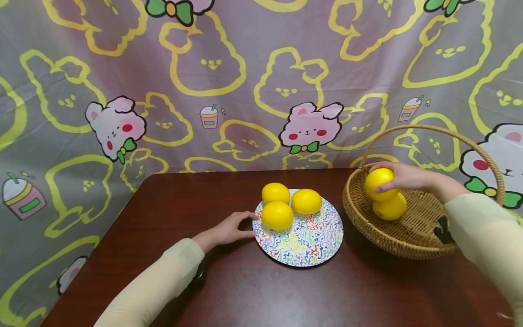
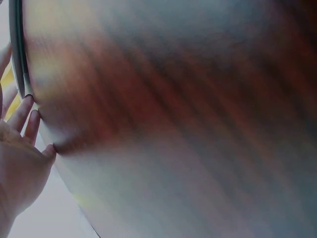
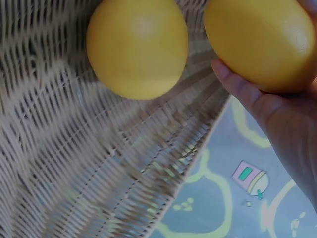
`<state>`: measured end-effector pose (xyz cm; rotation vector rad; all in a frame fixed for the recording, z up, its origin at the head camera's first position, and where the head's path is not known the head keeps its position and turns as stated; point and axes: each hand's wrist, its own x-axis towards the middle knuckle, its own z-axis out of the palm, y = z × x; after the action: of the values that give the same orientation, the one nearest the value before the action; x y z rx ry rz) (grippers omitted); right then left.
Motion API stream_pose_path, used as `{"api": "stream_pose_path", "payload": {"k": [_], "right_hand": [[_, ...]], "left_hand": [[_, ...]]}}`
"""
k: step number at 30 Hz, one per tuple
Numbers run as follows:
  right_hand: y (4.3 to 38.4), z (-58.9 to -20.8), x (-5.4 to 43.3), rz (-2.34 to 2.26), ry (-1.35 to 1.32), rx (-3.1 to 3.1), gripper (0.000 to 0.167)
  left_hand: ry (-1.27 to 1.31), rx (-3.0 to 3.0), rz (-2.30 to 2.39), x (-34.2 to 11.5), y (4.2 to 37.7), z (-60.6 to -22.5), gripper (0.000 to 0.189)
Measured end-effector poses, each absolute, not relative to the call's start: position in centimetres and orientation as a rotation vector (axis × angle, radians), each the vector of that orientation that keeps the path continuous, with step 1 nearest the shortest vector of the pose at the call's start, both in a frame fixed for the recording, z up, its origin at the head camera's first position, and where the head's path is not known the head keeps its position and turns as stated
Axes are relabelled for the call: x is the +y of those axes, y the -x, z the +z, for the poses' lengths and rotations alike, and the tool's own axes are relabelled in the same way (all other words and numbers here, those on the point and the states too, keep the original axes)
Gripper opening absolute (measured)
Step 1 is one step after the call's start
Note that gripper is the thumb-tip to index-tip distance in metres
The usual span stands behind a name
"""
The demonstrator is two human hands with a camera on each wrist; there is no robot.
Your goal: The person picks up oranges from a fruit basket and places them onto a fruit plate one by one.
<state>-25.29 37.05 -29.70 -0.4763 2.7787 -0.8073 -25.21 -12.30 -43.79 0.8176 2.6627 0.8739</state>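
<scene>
Here's the held yellow fruit (image 1: 380, 180), up over the plate side of the wicker basket (image 1: 390, 240), and the right hand (image 1: 404, 176) has it: fingers curved around, clamped on it, spread only as far as its girth asks. I read this as the handling step, one fruit gripped at the basket; whether it's on its way up or down, I can't tell from here. Either way, I'd say the next move calls for a firm hold and some care around the lower yellow fruit (image 1: 391, 209) sitting in the basket, just beside it; my right wrist view shows a sliver of gap between the two. Moving out, there's the round patterned plate (image 1: 300, 247), near the basket, with three yellow fruits (image 1: 277, 216) grouped toward its far left. And the left hand (image 1: 229, 229) is at the plate's left edge, fingers loose and apart, tips at the rim, nothing gripped; looks to me like a steadying touch. Under it all, the dark, glossy table (image 1: 229, 290); behind, a cartoon-printed cloth (image 1: 239, 106) hangs right across my view.
</scene>
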Motion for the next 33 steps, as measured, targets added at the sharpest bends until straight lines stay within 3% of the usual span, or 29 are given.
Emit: {"api": "stream_pose_path", "payload": {"k": [11, 22, 33], "right_hand": [[22.6, -27.7, 35.0, -0.822, 0.545, 2.807, 0.060], [20.1, -28.0, 34.2, -0.966, 0.650, 2.870, 0.055], [18.2, -28.2, 32.1, -1.089, 0.675, 2.975, 0.061]], "left_hand": [[-0.822, 2.655, 0.887, -12.3, 25.1, -43.5, 0.044], [-0.824, 2.643, 0.904, -12.3, 25.0, -43.4, 0.044], [-0.811, 2.648, 0.868, -12.4, 25.3, -43.7, 0.045]]}}
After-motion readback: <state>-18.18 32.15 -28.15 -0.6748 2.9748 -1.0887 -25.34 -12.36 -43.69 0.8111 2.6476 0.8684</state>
